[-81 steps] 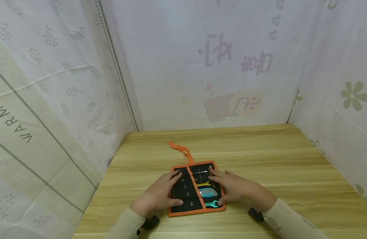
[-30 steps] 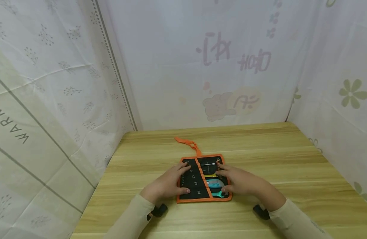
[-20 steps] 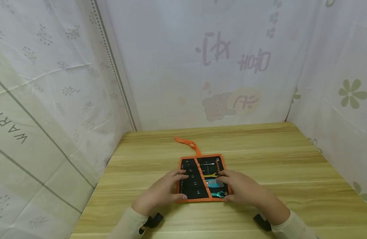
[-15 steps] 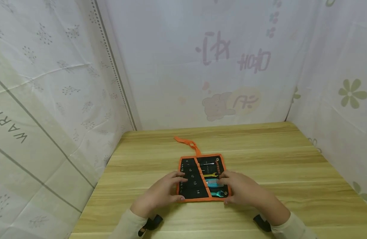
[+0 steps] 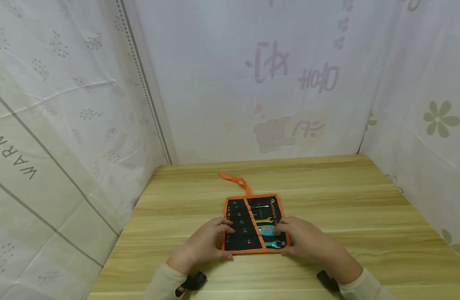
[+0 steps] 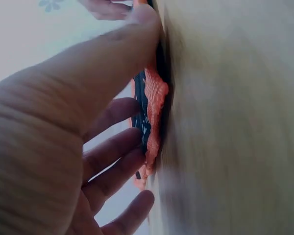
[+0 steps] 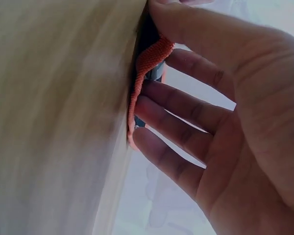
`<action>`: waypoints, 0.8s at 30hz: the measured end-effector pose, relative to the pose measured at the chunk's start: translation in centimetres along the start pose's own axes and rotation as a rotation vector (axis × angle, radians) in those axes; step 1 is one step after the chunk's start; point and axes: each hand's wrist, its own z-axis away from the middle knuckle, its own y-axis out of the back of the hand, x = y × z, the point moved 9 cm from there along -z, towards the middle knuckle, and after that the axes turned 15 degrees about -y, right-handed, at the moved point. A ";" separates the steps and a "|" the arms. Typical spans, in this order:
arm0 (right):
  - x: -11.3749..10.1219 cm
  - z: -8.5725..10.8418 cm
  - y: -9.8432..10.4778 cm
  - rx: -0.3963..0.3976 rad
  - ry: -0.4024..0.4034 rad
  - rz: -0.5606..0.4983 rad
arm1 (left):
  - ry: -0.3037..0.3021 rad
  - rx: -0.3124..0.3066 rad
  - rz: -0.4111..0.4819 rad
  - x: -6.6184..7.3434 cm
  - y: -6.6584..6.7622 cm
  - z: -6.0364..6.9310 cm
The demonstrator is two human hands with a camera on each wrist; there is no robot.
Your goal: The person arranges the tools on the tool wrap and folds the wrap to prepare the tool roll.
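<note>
A black tool pouch (image 5: 247, 209) with orange edging lies unfolded on the table between both hands. Its left half carries printed numbers. A small screwdriver tip (image 5: 262, 206), a yellow wrench (image 5: 264, 220), a light-blue utility knife (image 5: 266, 231) and a teal wrench (image 5: 273, 243) show in its right half. My left hand (image 5: 202, 242) rests at the pouch's left edge, fingers relaxed over it and thumb at the near corner. Over the right edge lies my right hand (image 5: 305, 238), its fingertips by the knife and thumb at the near corner. In the wrist views the fingers of both hands are loosely extended.
An orange strap (image 5: 235, 179) runs from the pouch's far edge toward the back of the wooden table (image 5: 338, 196). Printed white curtains (image 5: 215, 83) hang behind and on both sides. A black wrist device (image 5: 194, 281) sits under the left wrist, with a similar one at the right.
Since the oldest frame the pouch has shifted right and slightly away from me. Both hands have then slid toward its near corners. Over the last half second they have barely moved.
</note>
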 end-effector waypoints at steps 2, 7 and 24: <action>-0.1 0.1 0.0 0.018 0.011 0.005 | -0.007 0.013 -0.006 0.0 0.0 0.0; -0.6 0.3 0.3 0.050 0.028 0.010 | -0.053 0.057 -0.007 0.3 0.3 0.0; -0.6 0.1 0.7 0.102 0.076 -0.050 | -0.110 0.147 -0.078 0.9 1.1 -0.2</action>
